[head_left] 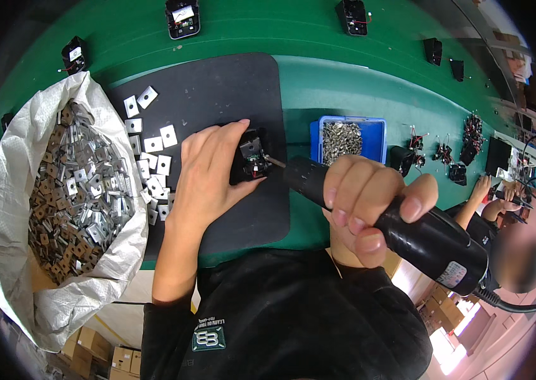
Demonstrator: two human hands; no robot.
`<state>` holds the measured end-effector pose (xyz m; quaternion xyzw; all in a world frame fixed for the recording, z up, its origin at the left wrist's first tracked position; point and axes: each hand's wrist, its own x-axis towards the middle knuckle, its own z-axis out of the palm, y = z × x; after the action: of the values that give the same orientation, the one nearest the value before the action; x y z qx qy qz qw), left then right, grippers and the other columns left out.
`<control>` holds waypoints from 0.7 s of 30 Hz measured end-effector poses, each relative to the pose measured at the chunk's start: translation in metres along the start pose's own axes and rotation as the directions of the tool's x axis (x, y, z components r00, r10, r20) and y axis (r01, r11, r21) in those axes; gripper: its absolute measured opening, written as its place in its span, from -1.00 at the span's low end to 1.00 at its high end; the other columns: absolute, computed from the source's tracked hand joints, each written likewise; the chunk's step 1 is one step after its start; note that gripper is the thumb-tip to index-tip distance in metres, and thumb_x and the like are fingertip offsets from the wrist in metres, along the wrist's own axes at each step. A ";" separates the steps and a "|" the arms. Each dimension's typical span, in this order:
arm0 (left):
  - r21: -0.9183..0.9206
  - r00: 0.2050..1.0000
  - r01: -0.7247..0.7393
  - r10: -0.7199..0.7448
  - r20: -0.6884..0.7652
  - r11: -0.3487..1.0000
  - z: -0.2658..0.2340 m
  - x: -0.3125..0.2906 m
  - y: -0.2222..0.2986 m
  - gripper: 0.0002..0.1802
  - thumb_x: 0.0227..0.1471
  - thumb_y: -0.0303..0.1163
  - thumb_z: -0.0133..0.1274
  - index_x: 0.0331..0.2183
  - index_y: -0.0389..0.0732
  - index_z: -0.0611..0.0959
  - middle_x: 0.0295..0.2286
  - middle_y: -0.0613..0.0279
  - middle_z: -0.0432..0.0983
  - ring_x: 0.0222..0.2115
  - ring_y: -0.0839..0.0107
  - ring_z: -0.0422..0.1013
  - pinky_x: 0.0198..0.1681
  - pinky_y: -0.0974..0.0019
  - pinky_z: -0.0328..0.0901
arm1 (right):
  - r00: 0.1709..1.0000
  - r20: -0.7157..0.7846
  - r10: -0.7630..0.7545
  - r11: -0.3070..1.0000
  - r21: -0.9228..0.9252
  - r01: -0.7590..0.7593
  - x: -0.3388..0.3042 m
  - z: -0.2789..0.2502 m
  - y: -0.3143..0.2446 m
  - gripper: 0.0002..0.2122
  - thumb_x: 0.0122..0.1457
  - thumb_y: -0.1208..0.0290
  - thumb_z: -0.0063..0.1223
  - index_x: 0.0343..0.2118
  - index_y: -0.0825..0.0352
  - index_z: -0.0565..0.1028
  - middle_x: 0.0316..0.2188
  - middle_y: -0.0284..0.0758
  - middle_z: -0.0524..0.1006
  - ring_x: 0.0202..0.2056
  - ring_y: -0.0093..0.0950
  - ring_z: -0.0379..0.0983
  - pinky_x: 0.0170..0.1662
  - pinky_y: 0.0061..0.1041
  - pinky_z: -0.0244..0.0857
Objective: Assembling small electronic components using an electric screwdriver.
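Note:
My left hand grips a small black plastic housing with a green circuit board and red wires inside, holding it over the black mat. In my right hand is a black corded electric screwdriver, its fingers wrapped round the body. The bit points left and its tip is at the housing's right edge; whether a screw sits on the tip is too small to tell. Several square metal plates with a hole lie left of my left hand.
An open white woven sack full of metal plates stands at the left. Behind the screwdriver is a blue tray of screws. More black housings line the far green belt. Wired parts and a co-worker's hands are at the right.

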<state>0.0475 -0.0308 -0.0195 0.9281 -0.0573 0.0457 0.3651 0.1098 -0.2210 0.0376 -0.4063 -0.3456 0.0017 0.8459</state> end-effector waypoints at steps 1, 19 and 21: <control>-0.027 1.000 -0.013 0.012 -0.028 1.000 -0.001 0.000 0.000 -0.08 -0.49 -0.41 0.42 0.05 -0.18 0.45 -0.08 0.17 0.44 -0.07 0.14 0.35 -0.01 0.13 0.19 | 0.999 0.014 0.030 0.999 -0.030 -0.029 0.000 0.001 0.002 -0.58 0.04 0.67 0.12 -0.12 0.16 0.21 -0.52 -0.40 0.41 -0.54 -0.49 0.37 -0.37 -0.41 0.33; -0.111 0.999 -0.029 0.025 -0.042 0.993 -0.001 0.002 -0.002 -0.12 -0.49 -0.37 0.42 0.02 -0.15 0.50 -0.12 0.22 0.45 -0.17 0.19 0.36 -0.08 0.16 0.20 | 0.991 0.098 0.086 0.994 -0.079 -0.078 0.004 -0.002 0.021 -0.58 -0.07 0.75 0.12 -0.18 0.22 0.27 -0.54 -0.37 0.42 -0.56 -0.44 0.38 -0.41 -0.40 0.34; -0.095 0.999 -0.033 0.030 -0.039 0.995 -0.004 0.003 -0.001 -0.13 -0.49 -0.36 0.42 0.01 -0.15 0.51 -0.12 0.23 0.45 -0.17 0.21 0.37 -0.07 0.17 0.18 | 0.986 0.137 0.091 0.993 -0.087 -0.079 0.007 0.000 0.022 -0.59 -0.11 0.77 0.12 -0.22 0.23 0.29 -0.54 -0.36 0.43 -0.58 -0.43 0.39 -0.44 -0.40 0.33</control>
<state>0.0504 -0.0274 -0.0168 0.9075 -0.0672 0.0663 0.4094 0.1214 -0.2039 0.0270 -0.4536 -0.3864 0.0523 0.8014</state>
